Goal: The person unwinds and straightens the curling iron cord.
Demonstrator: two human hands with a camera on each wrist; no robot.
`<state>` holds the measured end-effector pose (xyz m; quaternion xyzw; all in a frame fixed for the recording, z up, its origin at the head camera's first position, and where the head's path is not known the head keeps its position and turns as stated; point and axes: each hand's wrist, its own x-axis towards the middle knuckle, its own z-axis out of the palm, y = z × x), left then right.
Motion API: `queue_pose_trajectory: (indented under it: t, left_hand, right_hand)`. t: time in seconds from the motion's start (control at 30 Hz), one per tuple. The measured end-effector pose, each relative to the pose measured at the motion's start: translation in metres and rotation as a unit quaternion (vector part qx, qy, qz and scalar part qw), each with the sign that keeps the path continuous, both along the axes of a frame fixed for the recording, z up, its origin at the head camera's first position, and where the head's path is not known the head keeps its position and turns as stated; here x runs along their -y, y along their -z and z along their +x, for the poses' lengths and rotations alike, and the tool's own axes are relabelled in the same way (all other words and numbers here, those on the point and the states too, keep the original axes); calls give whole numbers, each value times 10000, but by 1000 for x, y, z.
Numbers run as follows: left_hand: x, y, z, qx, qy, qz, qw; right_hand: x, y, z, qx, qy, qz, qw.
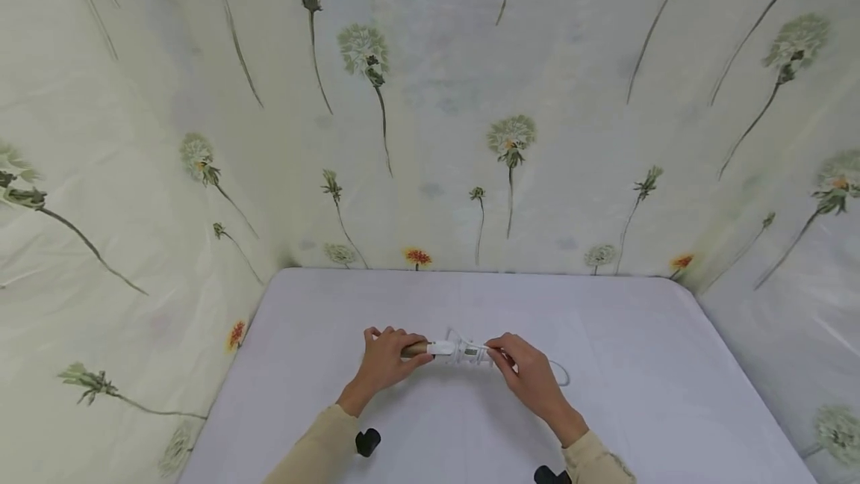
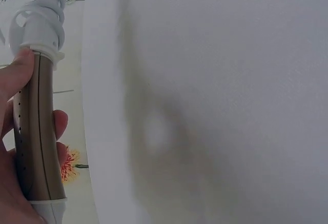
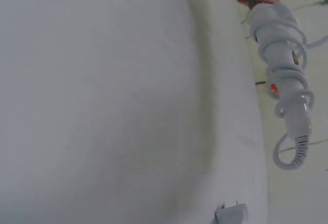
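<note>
The appliance's brown barrel (image 2: 38, 131) has a satin, metallic-looking sheen, smooth but for a row of small perforations, while its white handle (image 3: 280, 55) looks like smooth, mildly glossy plastic. The pale cord (image 3: 288, 74) seems rubbery and matt, with a ribbed collar (image 3: 301, 149). Smooth matt white covers the tabletop (image 1: 638, 364); the creased, flower-printed sheeting (image 1: 437, 208) shines faintly, and the sleeves (image 1: 316, 447) are dull cloth.
</note>
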<state>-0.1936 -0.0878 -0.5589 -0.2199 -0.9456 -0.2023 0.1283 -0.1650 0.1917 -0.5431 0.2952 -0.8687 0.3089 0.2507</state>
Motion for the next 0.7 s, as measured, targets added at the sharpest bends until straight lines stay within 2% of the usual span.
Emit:
queue_pose_trajectory:
  t: [0.1, 0.3, 0.5, 0.7]
  left_hand:
    - [3, 2, 1, 139, 151, 111, 9997]
    - [7, 6, -1, 13, 393, 233, 9990]
    - [8, 1, -2, 660, 724, 278, 9948]
    - [10, 2, -5, 873, 934, 318, 9913]
  right_hand:
    - [-1, 1, -3, 64, 116, -5, 9999]
    - [-5, 1, -14, 132, 129, -116, 9998]
    - [-11, 5, -23, 305, -45, -379, 9988]
    - [-18, 13, -29, 704, -22, -517, 9962]
